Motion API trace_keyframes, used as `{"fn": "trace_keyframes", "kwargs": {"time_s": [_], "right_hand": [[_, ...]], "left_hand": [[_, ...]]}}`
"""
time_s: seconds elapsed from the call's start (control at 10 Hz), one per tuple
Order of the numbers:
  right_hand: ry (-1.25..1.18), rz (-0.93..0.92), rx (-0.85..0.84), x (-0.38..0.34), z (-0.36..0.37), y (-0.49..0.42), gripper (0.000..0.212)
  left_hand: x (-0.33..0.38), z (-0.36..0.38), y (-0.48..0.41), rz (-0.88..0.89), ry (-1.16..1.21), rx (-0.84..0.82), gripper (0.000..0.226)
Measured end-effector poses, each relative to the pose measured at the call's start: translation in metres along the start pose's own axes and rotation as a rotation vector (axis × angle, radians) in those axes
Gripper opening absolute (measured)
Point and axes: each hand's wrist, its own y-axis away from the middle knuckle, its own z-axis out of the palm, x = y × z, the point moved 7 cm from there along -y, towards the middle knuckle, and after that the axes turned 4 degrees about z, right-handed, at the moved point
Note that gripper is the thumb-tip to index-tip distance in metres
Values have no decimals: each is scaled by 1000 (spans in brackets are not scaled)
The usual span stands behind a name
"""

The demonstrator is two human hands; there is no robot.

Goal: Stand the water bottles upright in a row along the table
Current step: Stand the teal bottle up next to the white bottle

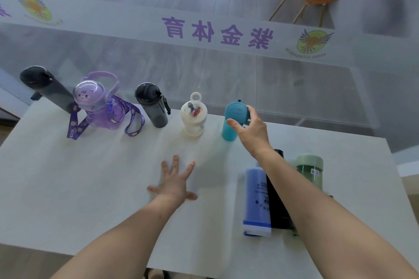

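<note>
The right hand [250,130] is wrapped around the lid of an upright teal plastic bottle [233,120], last in the far row; the left hand [174,184] is spread flat and empty. Beneath the right forearm, a blue bottle [257,199], a black bottle [277,206] and a green bottle [309,171] remain lying. Release, then a grasp there, seems required.

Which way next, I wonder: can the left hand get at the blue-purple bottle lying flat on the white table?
Probably yes. The left hand rests open and empty on the white table, with bare tabletop between it and the blue-purple bottle. Only the right forearm crosses above that bottle's far side.
</note>
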Motion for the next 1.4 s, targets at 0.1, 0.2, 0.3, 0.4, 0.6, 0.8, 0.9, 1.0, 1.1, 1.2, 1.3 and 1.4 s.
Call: {"fn": "trace_keyframes", "kwargs": {"time_s": [0.1,0.2,0.3,0.4,0.6,0.8,0.9,1.0,1.1,1.2,1.3,1.4], "right_hand": [[36,-27,-8,2,-4,0,59],[73,-34,-16,3,-9,0,54],[92,-34,-20,3,-10,1,54],[86,-31,-24,1,-8,-1,54],[42,-9,-10,-2,-6,-1,65],[69,-8,-34,-1,-5,0,70],[109,-11,-50,0,-3,0,82],[125,-12,-47,-1,-4,-1,75],[118,-15,-48,-1,-4,-2,75],[111,-15,-42,1,-4,-2,74],[120,-17,-44,3,-2,-4,75],[129,-4,-48,8,-1,-8,89]], "left_hand": [[0,0,0,5,7,5,116],[-1,0,-1,5,14,2,116],[-1,0,-1,3,10,3,117],[-1,0,-1,5,14,5,117],[-1,0,-2,7,10,7,117],[-1,1,-1,2,-5,7,116],[-1,1,-2,5,-8,8,116],[-1,1,-3,6,-1,9,116],[-1,1,-3,5,-6,17,116],[0,1,-2,8,-4,19,116],[-1,2,-3,9,6,18,116],[-2,3,-4,8,10,19,117]]}}
